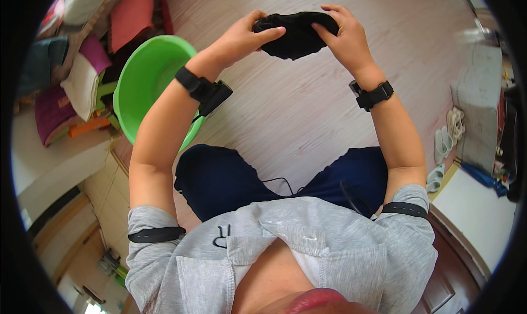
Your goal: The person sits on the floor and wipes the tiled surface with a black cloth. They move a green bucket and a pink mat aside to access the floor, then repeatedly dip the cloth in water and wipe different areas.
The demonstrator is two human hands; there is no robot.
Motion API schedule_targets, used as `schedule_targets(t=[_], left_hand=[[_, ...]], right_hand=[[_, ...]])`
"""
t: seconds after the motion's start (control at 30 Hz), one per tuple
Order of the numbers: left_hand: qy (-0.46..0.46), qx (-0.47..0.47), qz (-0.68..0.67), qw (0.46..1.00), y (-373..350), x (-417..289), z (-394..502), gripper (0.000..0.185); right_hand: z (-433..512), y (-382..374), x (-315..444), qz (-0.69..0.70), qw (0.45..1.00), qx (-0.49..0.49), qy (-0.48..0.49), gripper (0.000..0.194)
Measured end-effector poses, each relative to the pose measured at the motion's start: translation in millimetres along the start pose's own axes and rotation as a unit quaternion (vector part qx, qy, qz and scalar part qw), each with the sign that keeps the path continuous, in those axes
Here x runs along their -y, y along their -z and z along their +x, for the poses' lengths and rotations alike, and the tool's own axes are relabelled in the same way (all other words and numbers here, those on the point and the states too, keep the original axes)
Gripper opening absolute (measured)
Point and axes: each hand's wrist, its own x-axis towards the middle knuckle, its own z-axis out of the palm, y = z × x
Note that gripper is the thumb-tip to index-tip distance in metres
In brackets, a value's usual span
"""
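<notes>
A piece of black cloth [294,36] is stretched between my two hands, out in front of me above the floor. My left hand [251,34] grips its left end, the thumb lying on top and the fingers behind. At the right end, my right hand [343,32] pinches the cloth with the thumb in front. The fabric's lower edge hangs loose in a gathered curve. Exactly what garment or item it is, I cannot tell. Beside my left forearm stands a round green plastic basin [136,79], partly hidden by that arm; its visible inside shows only green plastic.
Light wood-look flooring [271,104] spreads below my hands. To the left are chairs with purple and cream covers [84,81] and a red-pink cloth [131,17]. Pale slippers [442,143] and shoes [455,122] line the right side beside a grey box-like piece [479,108].
</notes>
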Motion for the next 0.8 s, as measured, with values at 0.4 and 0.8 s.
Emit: schedule_targets(t=[0.4, 0.8], left_hand=[[-0.163, 0.002, 0.424, 0.891, -256, -32, 113, 0.041], [0.190, 0.248, 0.108, 0.944, -406, 20, 97, 0.072]], right_hand=[[-177, 214, -120, -0.247, 0.951, -0.045, -0.181, 0.030], [-269, 237, -164, 0.261, 0.865, -0.250, -0.349, 0.023]])
